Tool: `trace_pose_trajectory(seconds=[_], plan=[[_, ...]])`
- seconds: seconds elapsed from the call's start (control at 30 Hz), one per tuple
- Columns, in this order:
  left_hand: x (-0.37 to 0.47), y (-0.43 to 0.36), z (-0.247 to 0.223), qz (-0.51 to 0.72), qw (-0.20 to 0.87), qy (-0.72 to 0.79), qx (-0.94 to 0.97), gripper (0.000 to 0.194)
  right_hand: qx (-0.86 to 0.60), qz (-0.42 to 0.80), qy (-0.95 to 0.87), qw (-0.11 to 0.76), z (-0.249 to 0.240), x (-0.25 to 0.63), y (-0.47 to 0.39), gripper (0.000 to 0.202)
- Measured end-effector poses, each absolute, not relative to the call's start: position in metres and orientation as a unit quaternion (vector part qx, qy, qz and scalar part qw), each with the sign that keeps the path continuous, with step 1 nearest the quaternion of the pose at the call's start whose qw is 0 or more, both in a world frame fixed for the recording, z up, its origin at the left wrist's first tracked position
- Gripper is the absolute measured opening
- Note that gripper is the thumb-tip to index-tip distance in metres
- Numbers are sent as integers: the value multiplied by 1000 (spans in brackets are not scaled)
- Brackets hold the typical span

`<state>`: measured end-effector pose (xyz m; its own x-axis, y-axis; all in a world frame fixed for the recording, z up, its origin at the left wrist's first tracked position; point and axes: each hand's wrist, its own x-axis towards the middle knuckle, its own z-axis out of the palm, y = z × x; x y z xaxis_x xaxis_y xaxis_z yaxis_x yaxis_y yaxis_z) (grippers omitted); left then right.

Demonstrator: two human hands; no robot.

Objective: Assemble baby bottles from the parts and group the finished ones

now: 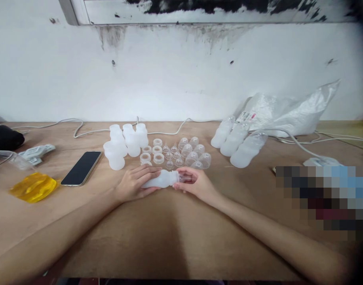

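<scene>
A brown wooden table (175, 237) meets a stained white wall (169, 79); a phone (81, 168) lies left. The left hand (133, 184) grips a bottle (162, 179) lying mid-table; the right hand (196, 184) pinches its clear cap end.

Two bare forearms, sleeveless to the frame's edge; left hand (135, 183) and right hand (199, 184) apparently ringless.

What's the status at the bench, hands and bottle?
Left hand grips the bottle, lying on its side. Right hand at its cap end. Rings and domes just behind, clear of both hands.
</scene>
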<state>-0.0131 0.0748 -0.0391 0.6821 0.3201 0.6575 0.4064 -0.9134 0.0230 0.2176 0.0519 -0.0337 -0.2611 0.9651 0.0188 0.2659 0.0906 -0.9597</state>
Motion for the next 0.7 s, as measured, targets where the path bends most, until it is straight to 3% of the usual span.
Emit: trace_pose_trajectory(seconds=[0.13,0.27,0.37,0.5,0.7], plan=[[-16,74,-42,-317,-67,-298,-898,46,-424,418,-710,376,-35,222,53,38],[-16,71,-42,-294,-101,-333,-890,45,-414,395,-726,381,-33,223,52,37],[-13,69,-41,-323,-70,-305,-893,44,-460,396,-705,368,-32,222,52,42],[-10,70,-43,-353,15,-228,-907,43,-464,465,-676,334,-30,221,51,32],[-9,71,-39,-340,80,-183,-919,41,-492,530,-637,266,-29,219,50,51]])
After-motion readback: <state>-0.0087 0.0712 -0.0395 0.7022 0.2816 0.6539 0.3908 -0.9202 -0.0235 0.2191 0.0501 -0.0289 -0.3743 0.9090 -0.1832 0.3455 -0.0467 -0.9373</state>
